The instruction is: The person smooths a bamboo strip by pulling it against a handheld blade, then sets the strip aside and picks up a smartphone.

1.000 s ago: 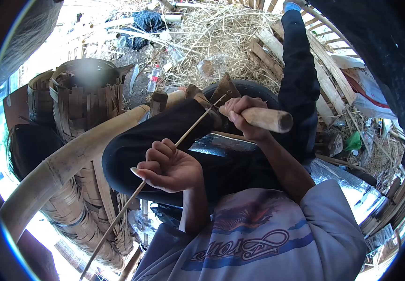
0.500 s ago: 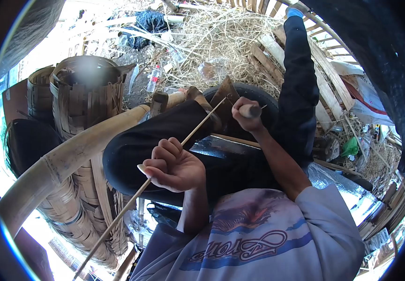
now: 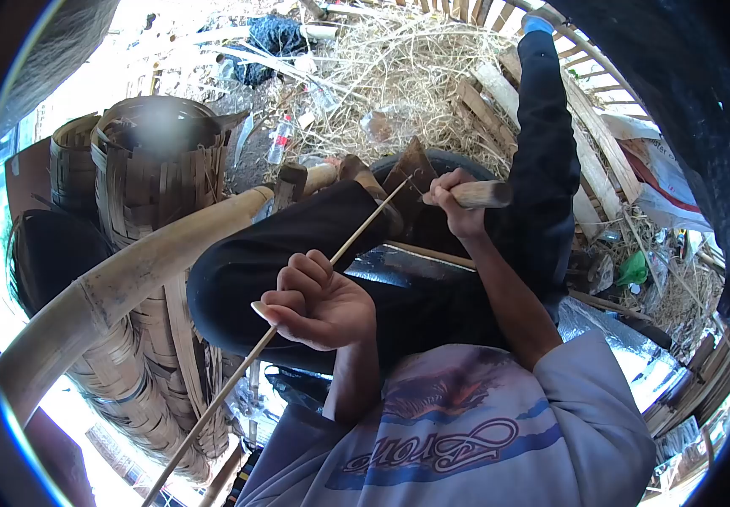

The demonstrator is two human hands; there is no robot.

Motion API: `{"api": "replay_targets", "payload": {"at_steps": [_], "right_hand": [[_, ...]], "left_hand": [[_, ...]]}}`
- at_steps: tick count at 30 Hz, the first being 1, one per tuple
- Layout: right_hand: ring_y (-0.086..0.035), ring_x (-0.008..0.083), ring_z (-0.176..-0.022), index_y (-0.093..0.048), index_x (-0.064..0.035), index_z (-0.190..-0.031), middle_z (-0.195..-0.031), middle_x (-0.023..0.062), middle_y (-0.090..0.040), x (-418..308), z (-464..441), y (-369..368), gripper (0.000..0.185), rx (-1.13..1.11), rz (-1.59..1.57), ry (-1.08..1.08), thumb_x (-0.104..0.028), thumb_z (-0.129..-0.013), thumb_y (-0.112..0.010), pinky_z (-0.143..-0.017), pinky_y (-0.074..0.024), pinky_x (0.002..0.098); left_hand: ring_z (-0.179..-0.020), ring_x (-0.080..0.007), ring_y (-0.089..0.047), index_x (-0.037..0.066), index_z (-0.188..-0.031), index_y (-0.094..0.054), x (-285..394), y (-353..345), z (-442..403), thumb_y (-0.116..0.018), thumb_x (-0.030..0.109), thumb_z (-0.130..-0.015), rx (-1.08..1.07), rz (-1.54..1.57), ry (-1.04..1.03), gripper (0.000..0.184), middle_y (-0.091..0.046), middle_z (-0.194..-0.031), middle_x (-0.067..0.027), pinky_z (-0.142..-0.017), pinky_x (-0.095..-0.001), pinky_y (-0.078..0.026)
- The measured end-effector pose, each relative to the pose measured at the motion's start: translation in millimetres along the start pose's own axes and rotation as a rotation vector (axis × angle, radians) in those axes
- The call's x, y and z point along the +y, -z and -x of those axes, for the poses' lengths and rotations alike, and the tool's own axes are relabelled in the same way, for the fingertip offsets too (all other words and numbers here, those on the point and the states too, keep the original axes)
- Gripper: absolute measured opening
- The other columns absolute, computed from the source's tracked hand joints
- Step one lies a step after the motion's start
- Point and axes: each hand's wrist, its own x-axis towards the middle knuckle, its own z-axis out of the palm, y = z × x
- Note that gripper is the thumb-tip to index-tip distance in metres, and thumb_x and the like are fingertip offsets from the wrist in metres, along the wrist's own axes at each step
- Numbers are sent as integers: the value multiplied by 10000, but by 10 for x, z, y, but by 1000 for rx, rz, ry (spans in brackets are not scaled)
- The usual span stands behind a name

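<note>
Beside the bent knee (image 3: 226, 275), on its right, the stick (image 3: 370, 220) slants over the thigh (image 3: 306, 226), with its tip forward and right of the knee and its other end running back past the knee to the bottom edge of view. Just right of the knee, the left hand (image 3: 318, 304) grips the stick, palm turned up, fingers curled in and thumb lying along it; how hard it squeezes cannot be told. Farther right and forward of the knee, the right hand (image 3: 458, 203) is closed round a tool (image 3: 485, 194), the thick wooden butt jutting out of the fist. The tool's fine end is near the stick's tip, though it is too small to tell whether they touch. Left of the knee runs a pole (image 3: 95, 308), with baskets (image 3: 162, 190) beyond it.

Working this tip well probably calls for a firm hold by the left hand, well back from the tool, with the stick braced so that its slender end does not bend or whip. Short, light strokes with a steady right wrist seem best, directed away from the left hand and the knee, since a slip toward either is the likeliest harm.
</note>
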Motion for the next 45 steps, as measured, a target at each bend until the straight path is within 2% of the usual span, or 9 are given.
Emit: {"api": "replay_targets", "payload": {"at_steps": [7,10,19,21,27,31,35,41,45], "right_hand": [[-492,77,-658,-491,-28,-729,-701,52,-534,127,35,124,99,-55,212,18,43,-780,-539,-583,-441,248],[-475,84,-648,-472,-33,-752,-701,40,-492,15,32,45,105,78,-200,-42,41,-801,-528,-573,-422,252],[-482,101,-631,-441,-38,-719,-677,50,-496,-170,-98,-178,133,109,-272,-52,52,-795,-503,-586,-434,264],[-494,101,-611,-455,-27,-688,-657,48,-517,-269,-55,-259,132,-91,-143,171,48,-771,-525,-576,-433,259],[-490,80,-608,-476,-22,-685,-664,48,-543,70,83,43,129,-55,194,38,29,-753,-573,-559,-410,230],[-478,73,-622,-484,-28,-730,-696,60,-546,-83,88,-15,106,48,-243,9,31,-785,-553,-564,-410,228],[-491,81,-632,-489,-36,-731,-702,31,-523,193,100,176,118,-33,173,110,60,-786,-531,-559,-417,237],[-489,85,-654,-488,-24,-755,-700,40,-522,-60,60,-3,89,-12,-231,72,27,-787,-553,-602,-409,238],[-487,86,-661,-478,-29,-749,-696,41,-516,330,39,169,113,67,163,14,33,-777,-569,-604,-409,241]], "left_hand": [[-499,-84,-146,142,-644,-208,-23,-6,-8,-315,335,-979,61,16,-9,401,-184,-524,26,-448,-227,-152],[-499,-82,-143,144,-640,-204,-37,-15,-29,-316,326,-979,57,12,-20,400,-178,-524,25,-448,-227,-148],[-516,-84,-117,153,-629,-191,9,-25,-55,-353,349,-973,93,-60,21,427,-136,-545,39,-472,-238,-146],[-522,-86,-115,152,-630,-195,-10,-12,-44,-354,338,-974,92,-40,8,422,-137,-546,38,-473,-239,-145],[-519,-83,-122,150,-632,-201,8,-52,-20,-354,333,-973,109,-25,24,416,-140,-548,38,-461,-237,-146],[-503,-83,-132,145,-646,-208,-8,-12,-34,-325,351,-976,84,-68,3,406,-175,-533,28,-451,-231,-151],[-517,-80,-132,150,-636,-194,-6,-55,-30,-354,334,-973,74,-18,20,416,-146,-550,38,-462,-229,-149],[-517,-81,-125,154,-635,-192,5,-6,-48,-356,333,-974,58,-46,26,417,-144,-553,40,-463,-235,-141],[-518,-83,-120,156,-636,-191,-1,-47,-54,-354,333,-975,77,23,55,415,-141,-556,44,-464,-238,-142]]}}
